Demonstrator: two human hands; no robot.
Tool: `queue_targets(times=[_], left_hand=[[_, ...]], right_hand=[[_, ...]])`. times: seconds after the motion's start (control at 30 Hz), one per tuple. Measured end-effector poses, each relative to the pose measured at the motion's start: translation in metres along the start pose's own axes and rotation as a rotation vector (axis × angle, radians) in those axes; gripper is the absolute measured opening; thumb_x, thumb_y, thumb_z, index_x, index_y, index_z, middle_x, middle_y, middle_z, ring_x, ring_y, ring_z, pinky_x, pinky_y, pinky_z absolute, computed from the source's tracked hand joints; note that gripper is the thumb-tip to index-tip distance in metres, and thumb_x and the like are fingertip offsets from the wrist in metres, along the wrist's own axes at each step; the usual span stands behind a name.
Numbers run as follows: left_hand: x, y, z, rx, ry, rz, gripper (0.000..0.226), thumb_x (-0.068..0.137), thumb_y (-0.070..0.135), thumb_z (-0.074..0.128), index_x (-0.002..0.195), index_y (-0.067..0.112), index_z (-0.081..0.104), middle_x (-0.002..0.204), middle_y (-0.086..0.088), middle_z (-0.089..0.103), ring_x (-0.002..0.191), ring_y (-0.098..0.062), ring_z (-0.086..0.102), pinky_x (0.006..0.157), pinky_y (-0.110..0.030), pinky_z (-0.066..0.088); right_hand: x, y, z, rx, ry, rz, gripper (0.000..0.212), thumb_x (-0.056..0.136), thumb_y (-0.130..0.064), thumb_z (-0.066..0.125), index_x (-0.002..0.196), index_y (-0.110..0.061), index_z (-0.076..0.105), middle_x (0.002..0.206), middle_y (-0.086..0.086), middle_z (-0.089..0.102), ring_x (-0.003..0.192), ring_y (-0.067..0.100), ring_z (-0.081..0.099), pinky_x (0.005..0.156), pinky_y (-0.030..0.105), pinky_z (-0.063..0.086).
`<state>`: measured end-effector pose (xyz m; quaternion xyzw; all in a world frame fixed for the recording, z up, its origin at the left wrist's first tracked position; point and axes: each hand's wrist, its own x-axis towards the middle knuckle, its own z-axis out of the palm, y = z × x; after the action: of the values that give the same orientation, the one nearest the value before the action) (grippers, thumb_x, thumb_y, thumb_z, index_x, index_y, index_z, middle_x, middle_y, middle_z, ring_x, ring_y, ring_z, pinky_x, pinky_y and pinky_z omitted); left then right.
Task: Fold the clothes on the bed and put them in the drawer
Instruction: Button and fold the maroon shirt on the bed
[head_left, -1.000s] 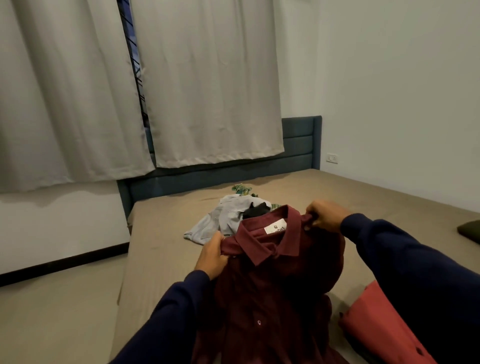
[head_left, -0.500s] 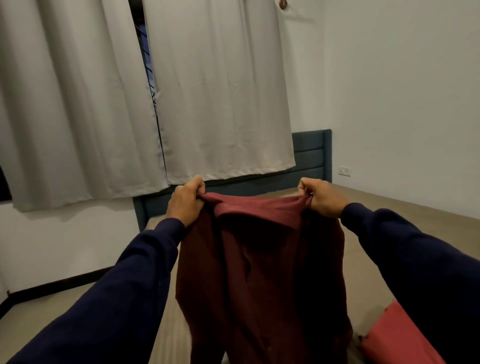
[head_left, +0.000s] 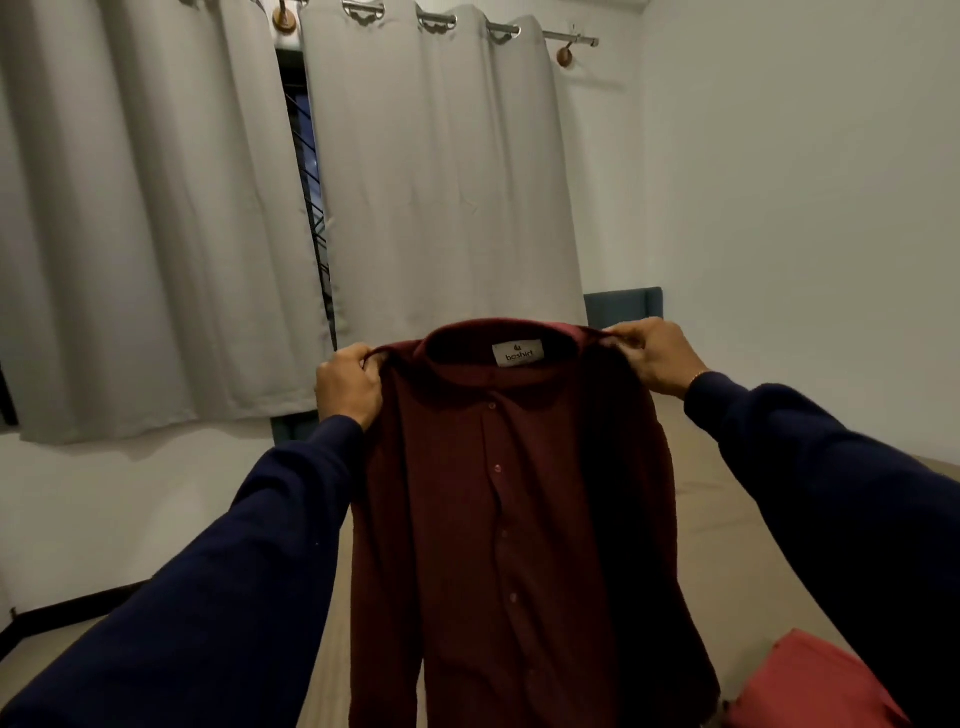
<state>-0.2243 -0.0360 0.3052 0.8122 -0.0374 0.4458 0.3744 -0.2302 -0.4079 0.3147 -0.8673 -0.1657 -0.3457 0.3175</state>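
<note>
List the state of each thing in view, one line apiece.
Maroon shirt: held up by the shoulders, hanging unfolded, buttoned.
Left hand: grips the shirt's shoulder.
Right hand: grips the other shoulder.
Red garment: lying on the bed.
Curtains: drawn, a narrow gap between them.

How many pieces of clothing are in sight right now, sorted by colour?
Maroon: 1, the buttoned maroon shirt, held up by its shoulders between the left hand and the right hand.
Coral red: 1, the coral-red garment lying on the bed at lower right.
Total: 2 pieces, not counting the navy sleeves the person is wearing.
</note>
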Motion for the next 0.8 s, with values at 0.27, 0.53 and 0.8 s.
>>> queue_targets(times=[0.27,0.53,0.8], left_hand=[[0.028,0.020,-0.041,0.100,-0.113,0.227,0.035,0.093,0.036,0.067,0.073,0.012,0.051,0.072,-0.006,0.057,0.070,-0.027,0.051,0.065,-0.036,0.039],[0.036,0.020,-0.065,0.176,-0.186,0.248,0.043,0.083,0.033,0.079,0.083,0.008,0.044,0.072,-0.007,0.052,0.066,-0.024,0.046,0.061,-0.038,0.036],[0.049,0.017,-0.091,0.168,-0.589,0.167,0.017,0.084,0.027,0.080,0.095,0.015,0.076,0.086,-0.006,0.075,0.080,-0.022,0.070,0.070,-0.033,0.057]], right_hand=[[0.025,-0.020,-0.037,-0.055,-0.204,-0.060,0.034,0.094,-0.039,0.068,0.115,-0.016,0.054,0.102,-0.004,0.062,0.094,0.014,0.062,0.081,0.027,0.049],[0.035,-0.008,-0.043,-0.215,-0.115,-0.124,0.022,0.075,-0.018,0.088,0.078,-0.018,0.066,0.078,0.000,0.065,0.080,0.025,0.064,0.065,0.023,0.045],[0.034,-0.012,-0.069,0.212,-0.594,0.135,0.023,0.100,-0.023,0.058,0.116,-0.017,0.074,0.104,0.011,0.076,0.096,0.029,0.072,0.074,0.039,0.062]])
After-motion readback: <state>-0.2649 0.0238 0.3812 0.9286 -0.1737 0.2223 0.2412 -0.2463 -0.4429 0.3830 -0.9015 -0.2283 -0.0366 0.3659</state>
